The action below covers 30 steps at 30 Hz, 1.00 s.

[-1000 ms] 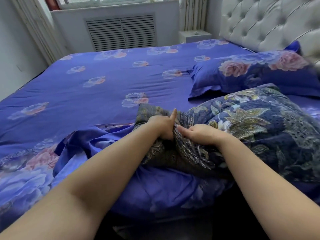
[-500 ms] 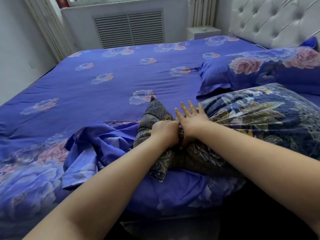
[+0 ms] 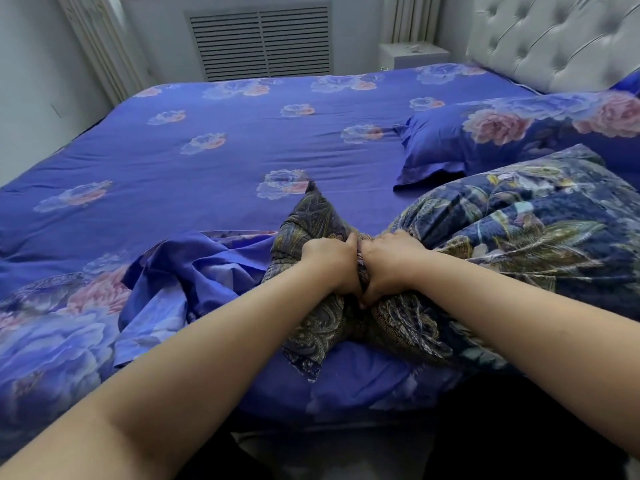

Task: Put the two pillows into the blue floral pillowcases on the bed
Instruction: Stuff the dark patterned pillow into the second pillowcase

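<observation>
From the head view, the work centres on the dark paisley pillow, which lies at the near edge of the bed with its narrow end bunched up; I take this as the step of squeezing that end small so it can be fed into the empty blue floral pillowcase, which lies crumpled just to the left of the pillow, touching it. To do this well, the bunched end should be kept tight and compact, and one hand will probably have to let go to find and spread the pillowcase's opening, which I cannot make out among the folds. Then the gathered end goes in first, corners pushed right to the far seam. The left hand is closed tightly round the gathered fabric of the pillow's end, fingers wrapped over it. The right hand sits right against the left, likewise curled and gripping the same bunch from the pillow's side. Beyond the pillow, toward the tufted headboard, a second pillow in a blue floral case lies flat, looking already dressed, so judging by that, half the job appears done.
</observation>
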Each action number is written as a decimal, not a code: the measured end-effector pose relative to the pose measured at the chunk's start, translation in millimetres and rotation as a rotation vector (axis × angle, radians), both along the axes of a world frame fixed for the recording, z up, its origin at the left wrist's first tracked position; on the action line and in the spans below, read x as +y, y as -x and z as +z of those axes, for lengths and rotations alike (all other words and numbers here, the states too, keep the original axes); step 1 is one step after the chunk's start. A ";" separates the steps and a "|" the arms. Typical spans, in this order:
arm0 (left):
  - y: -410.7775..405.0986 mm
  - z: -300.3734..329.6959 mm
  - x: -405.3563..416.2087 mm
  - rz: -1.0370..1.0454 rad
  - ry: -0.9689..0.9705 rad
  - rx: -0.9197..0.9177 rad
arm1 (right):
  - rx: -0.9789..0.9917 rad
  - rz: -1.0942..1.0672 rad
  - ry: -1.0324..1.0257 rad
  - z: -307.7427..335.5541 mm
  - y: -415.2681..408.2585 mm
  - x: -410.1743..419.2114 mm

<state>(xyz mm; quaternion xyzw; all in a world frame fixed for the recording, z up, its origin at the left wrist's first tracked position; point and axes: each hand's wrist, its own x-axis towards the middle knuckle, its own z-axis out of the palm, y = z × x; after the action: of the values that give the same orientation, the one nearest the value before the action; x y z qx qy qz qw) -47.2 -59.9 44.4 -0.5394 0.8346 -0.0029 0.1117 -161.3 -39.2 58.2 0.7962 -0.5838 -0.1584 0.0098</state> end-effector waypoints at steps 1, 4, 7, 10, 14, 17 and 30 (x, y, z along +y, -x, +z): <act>3.1 2.1 -0.6 -0.024 0.014 -0.022 | -0.010 -0.004 0.008 -0.4 1.2 2.1; 6.6 4.7 0.8 -0.093 0.129 -0.047 | -0.045 -0.025 0.009 -2.2 6.0 5.4; 0.8 0.2 0.4 -0.206 0.237 -0.054 | -0.045 -0.030 0.021 -2.6 8.5 9.6; -10.3 -2.1 -4.6 -0.353 0.198 0.034 | -0.031 -0.033 0.043 -3.6 6.1 18.2; -9.2 5.2 -10.9 -0.427 0.125 0.041 | 0.011 -0.081 0.074 -1.9 2.2 29.2; -5.2 7.1 -7.5 -0.406 0.134 0.036 | 0.043 -0.113 0.093 -2.8 0.7 34.7; -35.0 -23.4 41.0 -0.126 0.314 0.480 | 0.113 0.194 0.230 -14.7 -14.0 32.4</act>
<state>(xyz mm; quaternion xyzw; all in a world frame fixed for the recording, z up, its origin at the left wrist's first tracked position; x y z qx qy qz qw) -12.2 -18.9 21.0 -0.4823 0.8584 -0.0112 -0.1743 -147.3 -6.8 43.4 0.8322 -0.5171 -0.1334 0.1489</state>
